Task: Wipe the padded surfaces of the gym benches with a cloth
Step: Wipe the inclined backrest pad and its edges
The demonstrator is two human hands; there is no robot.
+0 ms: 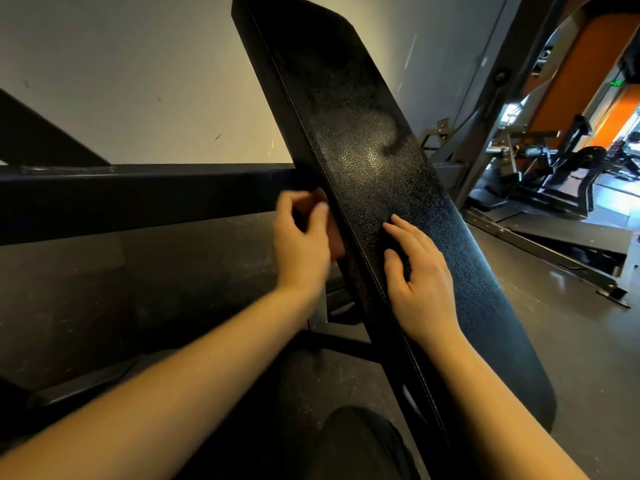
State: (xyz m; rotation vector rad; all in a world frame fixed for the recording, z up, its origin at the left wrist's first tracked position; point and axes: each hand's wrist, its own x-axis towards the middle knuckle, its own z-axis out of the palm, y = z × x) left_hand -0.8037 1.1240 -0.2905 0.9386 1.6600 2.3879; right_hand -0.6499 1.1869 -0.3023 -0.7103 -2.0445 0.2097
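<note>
Bench pad [363, 161]: tilted, centre frame.
Cloth [335, 237]: at pad's left edge, gripped by curled fingers [320, 216] of left hand [301, 244].
Right hand [419, 275]: fingers spread on pad.
Risk: bunched cloth may slip, leaving upper smear [391, 133] unwiped.

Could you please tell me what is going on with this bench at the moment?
A person is working on a black gym bench pad. The left hand holds a reddish cloth against the pad's left side edge; the motion blur there suggests wiping. The right hand rests on the top surface with relaxed fingers, apparently steadying the pad.
</note>
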